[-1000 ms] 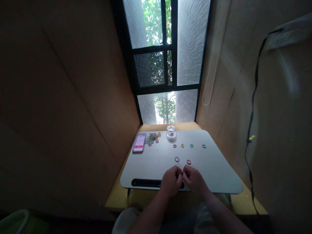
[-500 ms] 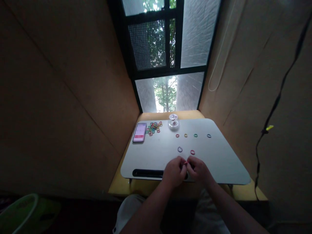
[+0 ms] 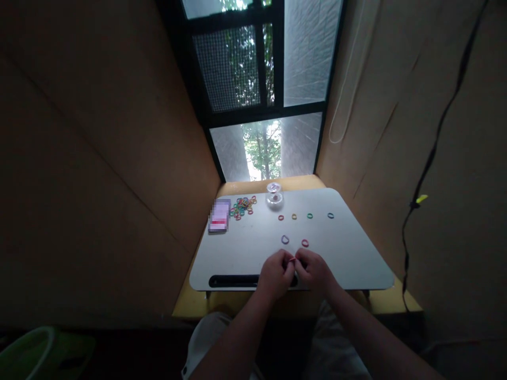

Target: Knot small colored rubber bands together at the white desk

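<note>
My left hand (image 3: 277,273) and my right hand (image 3: 314,268) meet over the near edge of the white table. Pinched between the fingertips of both is a small orange-red elastic band (image 3: 292,259), mostly covered by the fingers. Just beyond the hands lie a purple elastic band (image 3: 285,239) and a pink elastic band (image 3: 304,243). Farther back is a spaced row: a red band (image 3: 281,217), a yellow band (image 3: 293,216), a green band (image 3: 309,216) and a dark blue band (image 3: 330,215). A heap of mixed coloured bands (image 3: 244,206) is at the back left.
The white folding table (image 3: 348,258) has a black slot (image 3: 233,281) along its near edge. A phone (image 3: 219,215) lies at its left side. Near the back stands a clear plastic container (image 3: 274,198). Walls rise on both sides, and a dark cable (image 3: 430,158) hangs at right.
The whole view has shifted slightly, so everything sits a little farther left. Both hands still pinch the orange-red elastic band in nearly the same pose.
</note>
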Action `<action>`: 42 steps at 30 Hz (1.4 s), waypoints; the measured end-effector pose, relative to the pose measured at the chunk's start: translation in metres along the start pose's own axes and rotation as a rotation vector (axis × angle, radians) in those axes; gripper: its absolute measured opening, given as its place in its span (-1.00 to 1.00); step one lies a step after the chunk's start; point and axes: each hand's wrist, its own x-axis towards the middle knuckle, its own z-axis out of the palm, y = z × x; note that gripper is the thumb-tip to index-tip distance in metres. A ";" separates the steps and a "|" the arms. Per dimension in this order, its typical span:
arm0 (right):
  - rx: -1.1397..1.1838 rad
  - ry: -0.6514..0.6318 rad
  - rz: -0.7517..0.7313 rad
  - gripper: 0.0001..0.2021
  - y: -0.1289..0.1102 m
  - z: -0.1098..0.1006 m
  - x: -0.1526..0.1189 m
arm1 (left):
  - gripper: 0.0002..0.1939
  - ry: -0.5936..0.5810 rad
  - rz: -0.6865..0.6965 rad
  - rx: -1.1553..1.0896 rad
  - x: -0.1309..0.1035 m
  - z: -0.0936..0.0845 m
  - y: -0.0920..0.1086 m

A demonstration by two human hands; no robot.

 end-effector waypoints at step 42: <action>0.006 0.067 -0.001 -0.84 -0.005 0.002 -0.006 | -0.89 0.041 0.009 0.078 -0.008 0.004 0.004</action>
